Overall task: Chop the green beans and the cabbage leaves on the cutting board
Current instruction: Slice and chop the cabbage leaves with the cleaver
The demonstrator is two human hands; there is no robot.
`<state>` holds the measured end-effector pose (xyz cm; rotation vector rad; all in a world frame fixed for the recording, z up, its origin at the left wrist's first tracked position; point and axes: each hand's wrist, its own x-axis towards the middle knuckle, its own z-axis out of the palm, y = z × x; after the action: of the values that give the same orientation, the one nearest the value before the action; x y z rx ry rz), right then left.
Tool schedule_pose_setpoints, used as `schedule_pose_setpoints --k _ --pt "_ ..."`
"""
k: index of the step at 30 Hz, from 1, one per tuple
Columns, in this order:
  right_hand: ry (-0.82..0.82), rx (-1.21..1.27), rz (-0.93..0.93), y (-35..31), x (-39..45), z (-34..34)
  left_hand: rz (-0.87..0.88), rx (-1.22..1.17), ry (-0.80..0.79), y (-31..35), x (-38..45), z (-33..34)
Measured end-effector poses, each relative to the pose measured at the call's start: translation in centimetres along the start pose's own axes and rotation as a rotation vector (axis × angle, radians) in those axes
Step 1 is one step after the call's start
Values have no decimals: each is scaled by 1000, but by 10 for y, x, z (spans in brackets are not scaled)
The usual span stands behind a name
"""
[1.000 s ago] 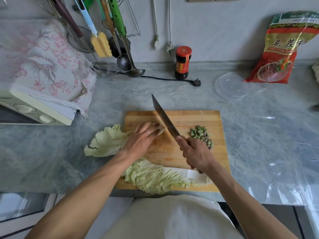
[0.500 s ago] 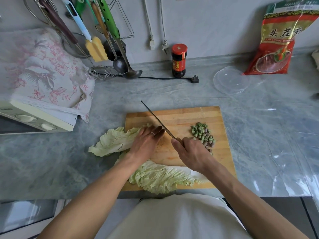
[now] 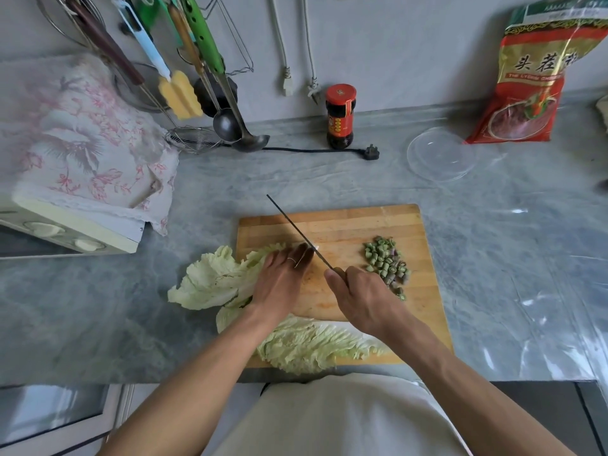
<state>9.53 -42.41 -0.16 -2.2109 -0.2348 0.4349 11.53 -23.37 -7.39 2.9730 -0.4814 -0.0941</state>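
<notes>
Grey marbled counter [image 3: 329, 179] runs under everything, with a wooden cutting board [image 3: 348, 225] lying near its front edge. On that board the right hand [image 3: 365, 297] is wrapped round the handle of a knife [image 3: 297, 230], fingers curled closed about it so the handle itself is mostly hidden; the blade shows edge-on as a thin dark line slanting up and away to the left, its tip out past the board's far left corner. Just beside the blade, the left hand [image 3: 283, 281] presses down on a cabbage leaf [image 3: 214, 281], fingers close together and bent at the tips, a ring on one of them. The knife meets the leaf's pale stem right at those fingertips. That leaf hangs off the board's left edge onto the counter. A second cabbage leaf [image 3: 312, 347] lies along the board's near edge, partly beneath both forearms. To the right of the knife hand, a small heap of chopped green beans [image 3: 386, 263] sits on the board, apart from the leaves.

Farther back, a dark sauce bottle [image 3: 340, 116] with a red cap stands against the wall, a clear plastic lid [image 3: 441, 154] lies to its right, and a red snack bag [image 3: 533, 77] leans on the wall. Ladles and a sponge brush [image 3: 179, 93] hang at the left above a flowered cloth [image 3: 79, 136].
</notes>
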Motion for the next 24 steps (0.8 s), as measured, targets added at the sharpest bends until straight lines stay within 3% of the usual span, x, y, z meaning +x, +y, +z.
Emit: schedule_pose_setpoints --k 10,17,24 --pt "-32 -24 -48 16 11 4 4 -48 46 5 -1 -3" --pt "-52 35 117 17 9 -1 -42 -102 63 6 -2 -2" --pt "-29 18 113 10 -6 -6 -55 -110 122 4 -2 1"
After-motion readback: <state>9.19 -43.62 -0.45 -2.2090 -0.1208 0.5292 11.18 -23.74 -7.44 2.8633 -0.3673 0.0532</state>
